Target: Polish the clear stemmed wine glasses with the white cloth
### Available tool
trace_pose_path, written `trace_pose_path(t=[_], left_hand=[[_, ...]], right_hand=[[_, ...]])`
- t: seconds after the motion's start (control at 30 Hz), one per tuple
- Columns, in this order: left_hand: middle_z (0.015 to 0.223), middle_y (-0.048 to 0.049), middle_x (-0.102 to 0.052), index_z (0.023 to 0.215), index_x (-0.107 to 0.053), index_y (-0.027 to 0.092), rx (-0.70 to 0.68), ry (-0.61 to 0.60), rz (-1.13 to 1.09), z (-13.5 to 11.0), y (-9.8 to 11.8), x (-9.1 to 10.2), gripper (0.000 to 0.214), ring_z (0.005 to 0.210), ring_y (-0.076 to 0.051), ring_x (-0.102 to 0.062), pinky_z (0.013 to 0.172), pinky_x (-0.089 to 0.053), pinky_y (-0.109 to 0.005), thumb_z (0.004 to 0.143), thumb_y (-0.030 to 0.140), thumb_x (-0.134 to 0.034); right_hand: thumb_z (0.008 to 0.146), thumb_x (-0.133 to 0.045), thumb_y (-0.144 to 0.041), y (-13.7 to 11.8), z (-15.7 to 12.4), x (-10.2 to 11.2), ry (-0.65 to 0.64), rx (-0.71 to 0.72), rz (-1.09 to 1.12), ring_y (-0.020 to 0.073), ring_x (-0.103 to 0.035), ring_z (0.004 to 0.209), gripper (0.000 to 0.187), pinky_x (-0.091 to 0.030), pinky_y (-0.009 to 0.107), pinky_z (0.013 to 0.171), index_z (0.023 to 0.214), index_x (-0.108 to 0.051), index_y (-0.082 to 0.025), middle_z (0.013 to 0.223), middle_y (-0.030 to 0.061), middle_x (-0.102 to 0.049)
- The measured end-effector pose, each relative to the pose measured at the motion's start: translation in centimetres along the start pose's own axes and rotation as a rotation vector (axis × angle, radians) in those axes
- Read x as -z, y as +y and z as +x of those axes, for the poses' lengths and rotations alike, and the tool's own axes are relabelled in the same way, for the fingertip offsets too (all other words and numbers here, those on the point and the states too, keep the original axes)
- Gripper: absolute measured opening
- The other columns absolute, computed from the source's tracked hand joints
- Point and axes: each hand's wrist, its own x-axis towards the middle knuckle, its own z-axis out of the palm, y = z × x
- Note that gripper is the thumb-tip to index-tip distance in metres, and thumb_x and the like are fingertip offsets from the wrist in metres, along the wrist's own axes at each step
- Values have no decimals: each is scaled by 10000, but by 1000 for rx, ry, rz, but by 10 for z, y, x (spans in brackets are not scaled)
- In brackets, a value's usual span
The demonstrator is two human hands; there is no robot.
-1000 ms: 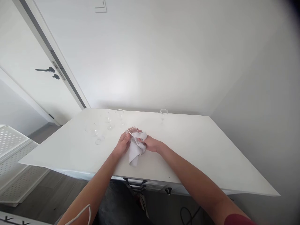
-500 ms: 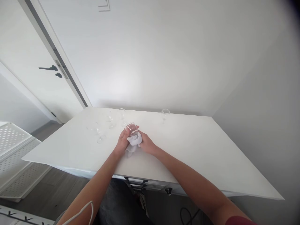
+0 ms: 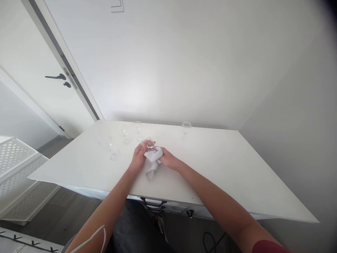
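White table [image 3: 223, 168] | cloth [image 3: 153, 159] now hangs lower (glass [image 3: 147, 143] held)

Door handle [image 3: 55, 77], perforated crate [image 3: 15, 172].

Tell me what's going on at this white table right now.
A person is at a white table, working a white cloth against a clear stemmed glass. The left hand grips the glass while the right hand presses the cloth to it, both just above the tabletop. Three more clear glasses stand together to the left of the hands, and one glass stands alone near the back edge by the wall.
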Motion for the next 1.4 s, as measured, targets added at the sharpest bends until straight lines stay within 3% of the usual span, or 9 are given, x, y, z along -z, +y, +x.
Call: trace_pose_path(t=[0.1,0.17,0.3,0.43,0.63,0.87,1.1,1.3,1.4], left_hand=[[1205,-152,-712,1128,-730,187,-8,-72,-4,0,1,1,503,1273,-325,-605,906,-536,-405,951,630,-571],[1206,-150,-715,1134,-729,186,-25,-78,-6,0,2,2,481,1280,-327,-604,924,-530,-415,944,608,-601],[1213,-142,-726,1181,-698,201,-104,-35,-13,2,0,7,458,1331,-331,-584,1018,-486,-439,864,526,-755],[1284,-130,-703,1249,-624,264,-184,-6,-36,3,-3,13,519,1364,-317,-564,1026,-491,-431,805,425,-842],[1489,-98,-557,1232,-574,323,-161,-82,-73,1,-1,12,623,1374,-299,-550,1149,-436,-506,716,411,-911],[1380,-108,-607,1225,-583,285,-126,-153,-49,-1,0,7,623,1258,-298,-624,1085,-495,-505,705,348,-921],[1433,-136,-589,1235,-632,244,-101,-51,-51,0,4,5,447,1237,-290,-648,1110,-477,-498,873,470,-764],[1440,-147,-559,1262,-627,250,-112,-133,-84,-2,7,1,539,1249,-321,-633,1078,-503,-530,804,442,-835],[1434,-152,-565,1257,-631,245,-105,-126,-69,-1,4,1,539,1252,-335,-635,1066,-508,-530,802,449,-836]], right_hand=[[738,-706,-389,-7,-3,4,-112,-155,205,167,-525,706,261,-414,290,672,875,-646,-175,791,48,-662],[738,-685,-348,-8,-5,7,-75,-74,112,165,-522,719,219,-407,288,683,872,-656,-177,799,38,-655],[749,-556,-208,-4,-5,10,130,229,-222,166,-530,793,304,-419,286,750,1032,-667,-214,881,2,-646],[743,-532,-194,-2,-1,12,432,323,-127,195,-563,927,413,-467,302,790,1147,-608,-228,1102,45,-644],[779,-685,-326,-9,1,9,223,113,383,153,-586,767,456,-464,272,608,1207,-529,-297,1140,34,-641],[778,-656,-384,-5,2,14,278,-238,352,72,-185,499,249,-179,246,450,761,-463,-228,618,-63,-378],[673,-695,-328,-4,-3,6,471,379,-8,153,-462,760,320,-411,275,630,928,-512,-259,891,6,-512],[771,-598,-505,-3,0,6,300,-176,450,97,-236,498,304,-213,266,472,848,-465,-243,663,-46,-398],[781,-592,-482,2,-1,3,407,-73,378,111,-305,523,286,-265,268,484,887,-471,-246,709,-32,-429]])
